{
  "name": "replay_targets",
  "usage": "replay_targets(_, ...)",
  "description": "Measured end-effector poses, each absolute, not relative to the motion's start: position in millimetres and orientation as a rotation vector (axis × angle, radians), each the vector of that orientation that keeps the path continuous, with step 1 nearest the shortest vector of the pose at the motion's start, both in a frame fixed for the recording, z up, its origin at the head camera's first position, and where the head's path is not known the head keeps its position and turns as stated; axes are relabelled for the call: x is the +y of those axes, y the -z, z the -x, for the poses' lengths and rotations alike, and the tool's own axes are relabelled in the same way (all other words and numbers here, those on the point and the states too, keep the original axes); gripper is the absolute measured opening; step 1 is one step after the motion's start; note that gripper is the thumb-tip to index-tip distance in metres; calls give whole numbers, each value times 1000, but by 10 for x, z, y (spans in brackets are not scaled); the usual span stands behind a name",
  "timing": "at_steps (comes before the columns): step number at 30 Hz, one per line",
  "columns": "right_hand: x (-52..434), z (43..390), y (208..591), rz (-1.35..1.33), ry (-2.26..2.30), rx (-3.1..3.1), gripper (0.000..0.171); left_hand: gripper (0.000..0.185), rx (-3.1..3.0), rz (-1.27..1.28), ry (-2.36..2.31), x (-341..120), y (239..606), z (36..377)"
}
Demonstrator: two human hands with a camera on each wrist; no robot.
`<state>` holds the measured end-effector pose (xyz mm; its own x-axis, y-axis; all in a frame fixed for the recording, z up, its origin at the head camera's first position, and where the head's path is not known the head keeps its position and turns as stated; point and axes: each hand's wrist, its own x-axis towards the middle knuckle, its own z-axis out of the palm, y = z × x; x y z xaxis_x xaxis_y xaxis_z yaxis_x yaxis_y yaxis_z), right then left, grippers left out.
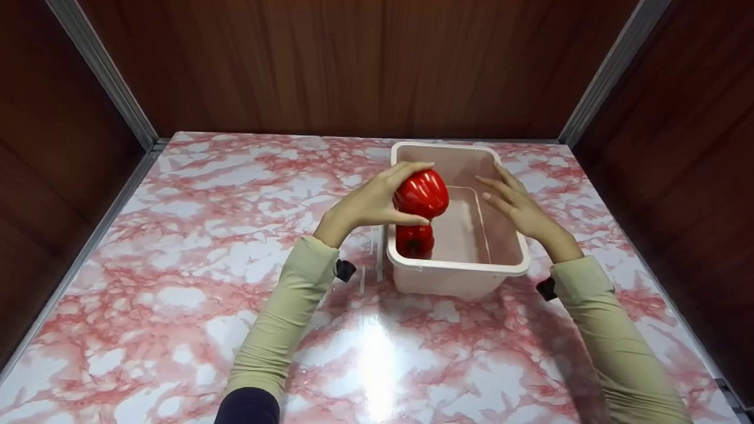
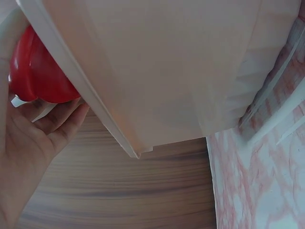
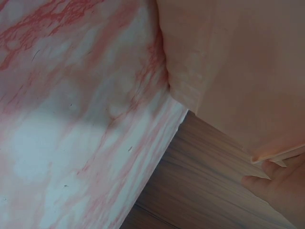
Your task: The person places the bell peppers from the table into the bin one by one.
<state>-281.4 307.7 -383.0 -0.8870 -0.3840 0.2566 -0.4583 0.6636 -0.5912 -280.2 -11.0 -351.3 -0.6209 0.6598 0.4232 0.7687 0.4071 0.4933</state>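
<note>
You have a pink-and-white marbled table [image 1: 177, 282] boxed in by dark wood-grain walls on three sides, so the free room lies toward you and out to your left; the back and right walls stand close behind and beside the bin. On the table, right of centre, sits the pale pink rectangular plastic bin [image 1: 406, 259], open side up, its long axis running away from you. Its left rim is the edge that matters here.

Your left hand [image 1: 368, 206] holds the large glossy red bell pepper [image 1: 420, 194] just above that left rim, over the bin's near-left corner. The grip is clamped on the pepper: fingers curl over its top, thumb pressed beneath. From the wrist the pepper lies forward and to the right, inboard of the rim, and the left wrist view shows the rim passing right beside the pepper [image 2: 35, 76].

Directly below it, on the bin floor against the near-left corner, rests a second, smaller red bell pepper [image 1: 414, 240]. The two look near each other, with a small gap.

Your right hand [image 1: 518, 203] lies on the bin's right rim with fingers straight and spread, gripping nothing.
</note>
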Motion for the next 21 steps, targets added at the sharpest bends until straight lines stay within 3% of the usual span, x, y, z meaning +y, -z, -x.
replay_targets(21,3069,2813,3816,-698,-1025,-2774,44,84,-2478,1362,1005,-7,3509,2835)
